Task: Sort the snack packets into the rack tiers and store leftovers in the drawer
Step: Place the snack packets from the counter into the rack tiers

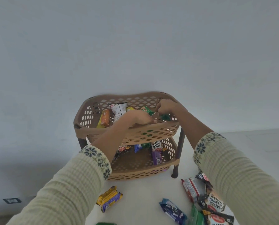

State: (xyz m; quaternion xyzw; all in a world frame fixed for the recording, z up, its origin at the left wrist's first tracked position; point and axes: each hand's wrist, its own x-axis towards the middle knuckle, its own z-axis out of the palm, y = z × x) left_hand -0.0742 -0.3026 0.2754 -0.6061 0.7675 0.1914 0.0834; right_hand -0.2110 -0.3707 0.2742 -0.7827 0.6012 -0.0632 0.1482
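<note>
Evidently we were filling the top tier (pixel 151 129) of the rack: our right hand (pixel 165 106) pinched a green packet (pixel 165 117) inside it, our left hand (pixel 139 120) curled closed on its rim. Next, loose packets (pixel 109 198) on the bench (pixel 142 189) needed collecting.

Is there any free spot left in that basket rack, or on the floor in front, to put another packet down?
The lower tier has bare mesh at its front, before the purple packet. On the floor, there is a clear patch between the yellow packet and the blue packet. The top tier is crowded, with both hands inside. The pile by the right sleeve is packed.
</note>
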